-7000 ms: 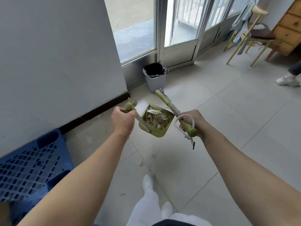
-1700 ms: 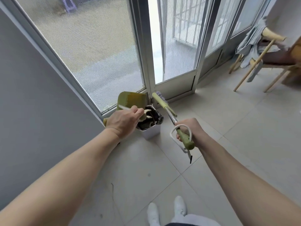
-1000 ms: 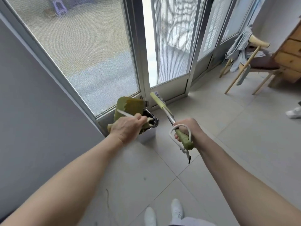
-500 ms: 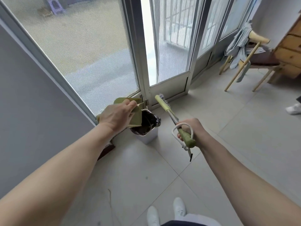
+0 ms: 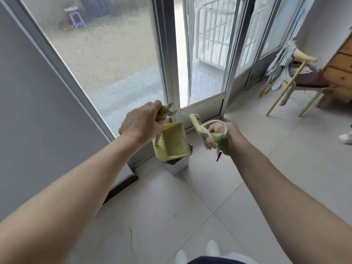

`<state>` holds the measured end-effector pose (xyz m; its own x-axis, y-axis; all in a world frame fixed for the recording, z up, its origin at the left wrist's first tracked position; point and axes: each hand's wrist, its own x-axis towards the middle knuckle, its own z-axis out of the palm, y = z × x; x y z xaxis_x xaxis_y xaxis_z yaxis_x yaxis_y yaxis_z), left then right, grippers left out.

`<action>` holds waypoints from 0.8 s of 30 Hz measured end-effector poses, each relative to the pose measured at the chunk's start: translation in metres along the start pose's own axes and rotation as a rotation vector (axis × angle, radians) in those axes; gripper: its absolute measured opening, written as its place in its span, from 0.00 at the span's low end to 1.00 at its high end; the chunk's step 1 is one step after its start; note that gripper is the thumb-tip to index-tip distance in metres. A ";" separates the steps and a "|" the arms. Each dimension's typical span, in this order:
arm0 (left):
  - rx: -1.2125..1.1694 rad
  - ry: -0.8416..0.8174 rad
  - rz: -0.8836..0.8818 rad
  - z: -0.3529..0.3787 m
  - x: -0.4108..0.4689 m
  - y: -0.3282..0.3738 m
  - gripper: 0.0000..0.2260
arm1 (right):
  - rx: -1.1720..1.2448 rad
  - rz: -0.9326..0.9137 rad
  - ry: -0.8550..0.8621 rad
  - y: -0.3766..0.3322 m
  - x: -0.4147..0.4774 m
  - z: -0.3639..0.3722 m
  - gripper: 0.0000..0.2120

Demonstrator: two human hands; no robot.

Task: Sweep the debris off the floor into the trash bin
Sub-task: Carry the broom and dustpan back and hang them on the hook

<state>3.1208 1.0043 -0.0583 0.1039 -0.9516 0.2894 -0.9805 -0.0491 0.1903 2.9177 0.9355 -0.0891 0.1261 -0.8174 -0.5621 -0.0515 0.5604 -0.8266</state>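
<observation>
Evidently the left hand (image 5: 142, 126) was curled tight round the handle of the dustpan (image 5: 174, 143), which hung tipped just above the trash bin (image 5: 176, 164), its tray showing no debris (the bin's inside was hidden behind it). The right hand (image 5: 226, 139) gripped the broom (image 5: 197, 123) at its green end. Both tools looked light, stiff plastic, best held by their handles. One thin strand (image 5: 131, 237) lay on the floor (image 5: 171, 206).

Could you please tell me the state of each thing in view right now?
dustpan, lifted over the trash bin, no debris visible inside.
trash bin, upright, lined, mostly hidden under the dustpan.
broom, handle gripped, head pointing down.
left hand, grips the dustpan's handle.
right hand, grips the broom's handle.
cloth, draped over the chair.
</observation>
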 end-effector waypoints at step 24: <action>-0.160 -0.341 0.507 0.112 0.010 0.146 0.06 | 0.131 0.315 -0.011 -0.024 -0.053 -0.112 0.24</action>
<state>2.9602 0.9536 -0.1325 -0.4519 -0.8893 0.0704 -0.8540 0.4541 0.2539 2.8018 0.9501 -0.0426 0.1348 -0.6000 -0.7886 0.0384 0.7984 -0.6009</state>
